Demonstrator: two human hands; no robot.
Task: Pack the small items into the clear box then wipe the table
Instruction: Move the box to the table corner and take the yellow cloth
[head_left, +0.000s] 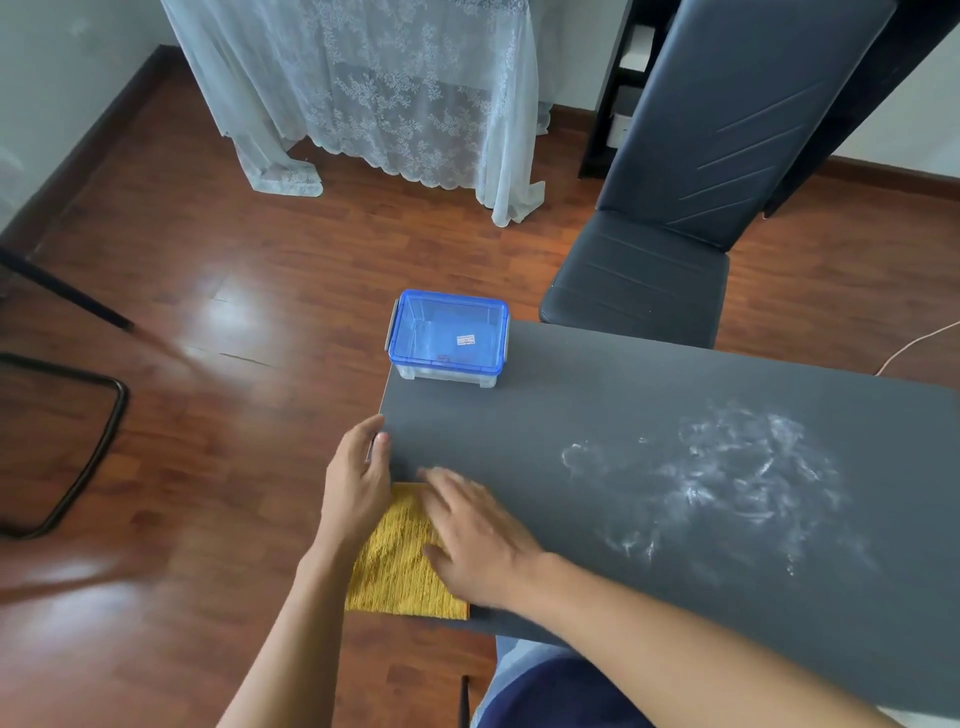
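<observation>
A clear box with a blue lid (448, 336) stands closed at the far left corner of the dark grey table (623, 415). A yellow cloth (400, 566) lies at the table's near left corner, partly hanging over the edge. My right hand (478, 535) rests flat on the cloth, fingers spread and blurred. My left hand (361, 478) curls around the table's left edge just beyond the cloth, thumb on top. White powdery smears (727, 478) cover the table's right half.
A dark padded chair (670, 228) stands behind the table's far edge. A lace curtain (374, 88) hangs at the back over the wooden floor (208, 291). A black metal chair frame (67, 441) sits at the left.
</observation>
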